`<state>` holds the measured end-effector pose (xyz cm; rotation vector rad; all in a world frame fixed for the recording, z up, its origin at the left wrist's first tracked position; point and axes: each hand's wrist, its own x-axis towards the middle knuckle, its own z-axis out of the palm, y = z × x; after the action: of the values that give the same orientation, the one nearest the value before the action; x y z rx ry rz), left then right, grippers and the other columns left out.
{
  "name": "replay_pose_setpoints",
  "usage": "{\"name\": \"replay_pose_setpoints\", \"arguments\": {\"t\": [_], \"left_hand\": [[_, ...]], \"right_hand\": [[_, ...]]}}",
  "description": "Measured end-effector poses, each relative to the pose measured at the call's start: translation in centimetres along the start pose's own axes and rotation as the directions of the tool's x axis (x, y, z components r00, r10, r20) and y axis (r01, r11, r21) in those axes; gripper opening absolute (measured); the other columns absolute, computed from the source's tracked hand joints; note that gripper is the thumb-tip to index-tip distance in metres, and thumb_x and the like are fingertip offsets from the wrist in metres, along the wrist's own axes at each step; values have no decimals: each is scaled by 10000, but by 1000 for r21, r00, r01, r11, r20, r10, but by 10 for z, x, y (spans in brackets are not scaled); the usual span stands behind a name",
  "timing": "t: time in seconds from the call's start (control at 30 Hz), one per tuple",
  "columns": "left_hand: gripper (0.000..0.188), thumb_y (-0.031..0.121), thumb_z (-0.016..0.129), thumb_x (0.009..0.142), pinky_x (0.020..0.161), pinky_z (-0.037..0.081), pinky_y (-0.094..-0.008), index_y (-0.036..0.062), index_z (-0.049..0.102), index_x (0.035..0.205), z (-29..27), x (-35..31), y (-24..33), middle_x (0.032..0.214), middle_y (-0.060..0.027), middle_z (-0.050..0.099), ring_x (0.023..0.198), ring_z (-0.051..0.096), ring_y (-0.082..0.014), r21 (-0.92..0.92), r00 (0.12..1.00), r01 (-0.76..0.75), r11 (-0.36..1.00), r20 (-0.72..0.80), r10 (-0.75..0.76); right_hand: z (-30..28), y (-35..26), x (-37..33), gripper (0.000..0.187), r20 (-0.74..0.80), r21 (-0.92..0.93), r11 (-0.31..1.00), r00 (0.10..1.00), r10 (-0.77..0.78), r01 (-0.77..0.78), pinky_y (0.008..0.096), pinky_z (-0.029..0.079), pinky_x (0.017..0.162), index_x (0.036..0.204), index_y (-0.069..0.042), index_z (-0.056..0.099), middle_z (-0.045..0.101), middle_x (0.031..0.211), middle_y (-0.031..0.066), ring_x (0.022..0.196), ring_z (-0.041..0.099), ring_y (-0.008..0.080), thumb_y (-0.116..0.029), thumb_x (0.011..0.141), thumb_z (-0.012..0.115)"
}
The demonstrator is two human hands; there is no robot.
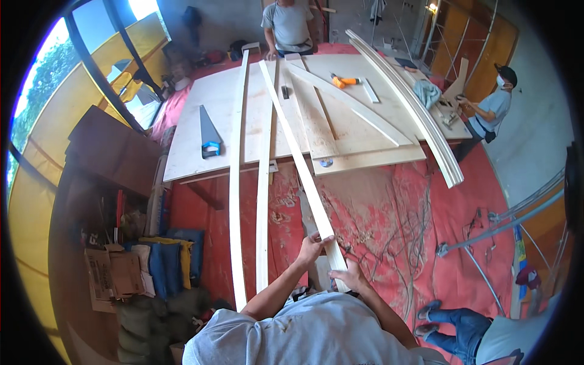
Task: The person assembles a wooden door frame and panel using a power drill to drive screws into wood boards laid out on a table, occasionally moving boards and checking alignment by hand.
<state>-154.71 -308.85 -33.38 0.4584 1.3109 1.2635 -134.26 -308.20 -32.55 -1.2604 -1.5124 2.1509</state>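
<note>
A long pale wooden strip [298, 146] slants from the far side of the work table to my body. Near its close end, my left hand [313, 246] is closed around it. Closer to my body, my right hand [351, 275] grips the same strip. Left of it, two more long strips, a middle one [265, 158] and an outer one [237, 164], lie across the table and jut over its near edge. A handsaw [209, 131] with a blue-and-black handle rests on the table's left part.
The large plywood table [194, 103] carries an orange-and-black power tool [345, 81] and several boards. Long bundled strips [420, 112] overhang its right side. One person [289, 27] stands at the far edge, another [494, 109] at the right. Cables [420, 225] lie on the red floor covering.
</note>
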Motion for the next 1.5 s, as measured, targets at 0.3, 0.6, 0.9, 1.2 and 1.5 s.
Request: {"name": "replay_pose_setpoints", "arguments": {"t": [0.3,0.6,0.9,1.2,1.5], "left_hand": [[637,437,732,967,826,578,-366,36,517,1413,-47,-8,0,1251,-106,657,1010,678,-200,-125,984,-57,991,-176,34],[512,395,616,1043,890,614,-432,22,488,1370,-73,-107,-16,1256,-167,626,1019,709,-268,-348,991,123,929,-6,-133],[71,93,614,1015,731,603,-306,58,608,1075,-140,-73,-40,961,-76,709,816,713,-174,-558,966,-151,816,-257,4],[185,182,613,1022,735,590,-312,55,631,1156,-240,-7,-51,929,-17,657,780,625,-136,-515,752,-308,800,-647,-127],[410,271,722,966,906,469,-419,54,601,1292,-274,21,-45,1173,-53,597,1017,547,-169,-376,678,-203,904,-720,-147]], "right_hand": [[31,15,102,333,-7,-272,921,957,-291,278,333,576,735,1180,-49,704,733,987,56,832,710,166,-215,895,751],[83,-50,154,779,283,-427,874,952,-116,233,366,481,886,1070,45,617,644,1009,146,987,605,191,-722,996,499],[113,-27,136,657,458,-395,912,884,91,111,368,580,761,1124,-18,618,683,981,82,925,672,166,-660,1015,526],[41,4,112,599,202,-405,909,961,191,-96,345,589,721,1390,-60,601,723,1152,107,903,712,194,-539,1030,591],[-125,130,15,433,-369,-70,953,896,248,-293,298,493,493,1087,-75,668,629,763,5,591,609,120,-500,1004,650]]}}
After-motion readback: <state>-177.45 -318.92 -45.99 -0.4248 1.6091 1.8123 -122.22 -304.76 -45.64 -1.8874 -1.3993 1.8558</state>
